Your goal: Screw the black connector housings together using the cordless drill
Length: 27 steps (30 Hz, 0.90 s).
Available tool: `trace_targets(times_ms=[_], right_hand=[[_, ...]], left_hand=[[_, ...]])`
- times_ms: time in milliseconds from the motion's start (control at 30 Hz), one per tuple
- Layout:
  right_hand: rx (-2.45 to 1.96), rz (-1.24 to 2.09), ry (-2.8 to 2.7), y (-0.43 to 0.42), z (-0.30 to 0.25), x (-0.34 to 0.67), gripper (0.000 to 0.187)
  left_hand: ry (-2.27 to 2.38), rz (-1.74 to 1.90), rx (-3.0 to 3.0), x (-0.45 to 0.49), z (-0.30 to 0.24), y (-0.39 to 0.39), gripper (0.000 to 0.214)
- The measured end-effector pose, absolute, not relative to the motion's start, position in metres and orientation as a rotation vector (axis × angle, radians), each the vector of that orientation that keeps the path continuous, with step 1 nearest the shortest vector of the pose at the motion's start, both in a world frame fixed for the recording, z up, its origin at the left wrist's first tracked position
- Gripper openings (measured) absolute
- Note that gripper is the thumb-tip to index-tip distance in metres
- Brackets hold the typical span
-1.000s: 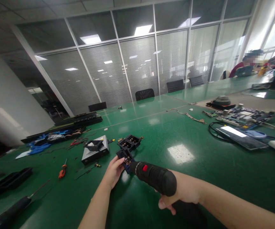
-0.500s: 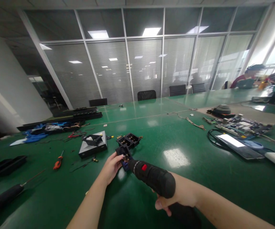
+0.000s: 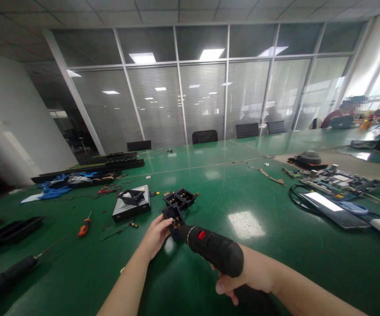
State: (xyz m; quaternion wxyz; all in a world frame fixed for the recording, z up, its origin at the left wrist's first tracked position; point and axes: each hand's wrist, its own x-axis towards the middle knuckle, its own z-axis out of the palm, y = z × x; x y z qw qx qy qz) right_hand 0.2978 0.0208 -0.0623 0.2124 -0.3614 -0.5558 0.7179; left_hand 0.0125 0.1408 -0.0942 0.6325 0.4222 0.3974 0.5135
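Note:
My right hand is wrapped around the grip of a black electric screwdriver with a red button. Its tip points into a small black open-topped part with brass contacts inside. My left hand holds that part at its near left side, steadying it on the green table. Two more black parts of the same kind lie just beyond it.
A grey box with a black frame on top lies left of the parts. An orange-handled screwdriver, a long black tool and black trays lie further left. At right are a tablet, circuit boards and cables. A person sits far right.
The view has shifted a little, then back. Both hands keep their hold on the part and the electric screwdriver, with the tip staying at the part.

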Motion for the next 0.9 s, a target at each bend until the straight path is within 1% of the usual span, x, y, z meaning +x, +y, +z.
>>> trace_targets(times_ms=[233, 333, 400, 567, 700, 900], right_hand=[[-0.979, 2.011, -1.465, 0.019, -0.059, 0.297, 0.055], [-0.971, 2.024, -1.468, 0.018, -0.057, 0.298, 0.063], [-0.967, 2.020, -1.473, 0.018, -0.057, 0.298, 0.065], [-0.956, 2.005, -1.503, 0.019, -0.059, 0.299, 0.055], [-0.959, 1.998, -1.547, 0.019, -0.057, 0.299, 0.053], [-0.974, 1.947, -1.587, 0.016, -0.050, 0.298, 0.043]], left_hand=[[0.906, 1.185, 0.971, 0.013, -0.095, 0.140, 0.045], [0.911, 1.181, 0.967, 0.014, -0.092, 0.138, 0.045], [0.919, 1.181, 0.963, 0.014, -0.092, 0.138, 0.045], [0.917, 1.180, 0.960, 0.013, -0.093, 0.139, 0.043], [0.917, 1.180, 0.964, 0.014, -0.092, 0.139, 0.041], [0.936, 1.164, 0.977, 0.013, -0.091, 0.139, 0.040]])
